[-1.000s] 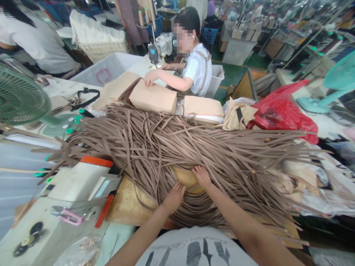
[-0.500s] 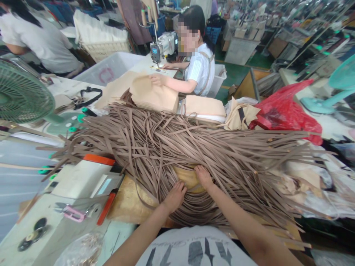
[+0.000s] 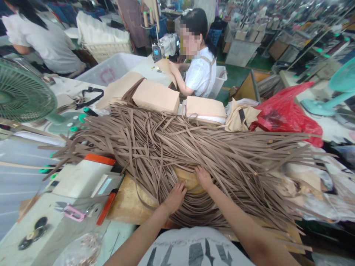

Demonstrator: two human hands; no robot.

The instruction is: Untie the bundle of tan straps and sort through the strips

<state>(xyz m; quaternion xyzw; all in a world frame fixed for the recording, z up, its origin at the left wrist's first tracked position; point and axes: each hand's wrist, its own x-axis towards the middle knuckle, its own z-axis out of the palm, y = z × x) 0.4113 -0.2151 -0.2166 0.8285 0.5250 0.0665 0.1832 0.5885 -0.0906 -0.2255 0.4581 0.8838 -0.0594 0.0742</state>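
A big heap of long brown straps point(image 3: 177, 151) lies across the table in front of me. My left hand point(image 3: 174, 197) rests on the near edge of the heap, fingers bent down among the straps. My right hand point(image 3: 203, 177) lies just beyond it, fingers spread on the straps beside a yellow-tan sheet point(image 3: 188, 177) that shows through the pile. Whether either hand grips a strap is hidden by the pile.
A machine with an orange-edged panel point(image 3: 94, 177) and pink snips point(image 3: 70, 213) sit at my left. A green fan point(image 3: 23, 92) stands far left. Tan fabric stacks point(image 3: 156, 96), a red bag point(image 3: 283, 109) and a seated person at a sewing machine point(image 3: 166, 44) lie beyond the heap.
My hands have stayed almost still on the straps. The person across the table has lifted a tan piece off the stack towards the sewing machine.
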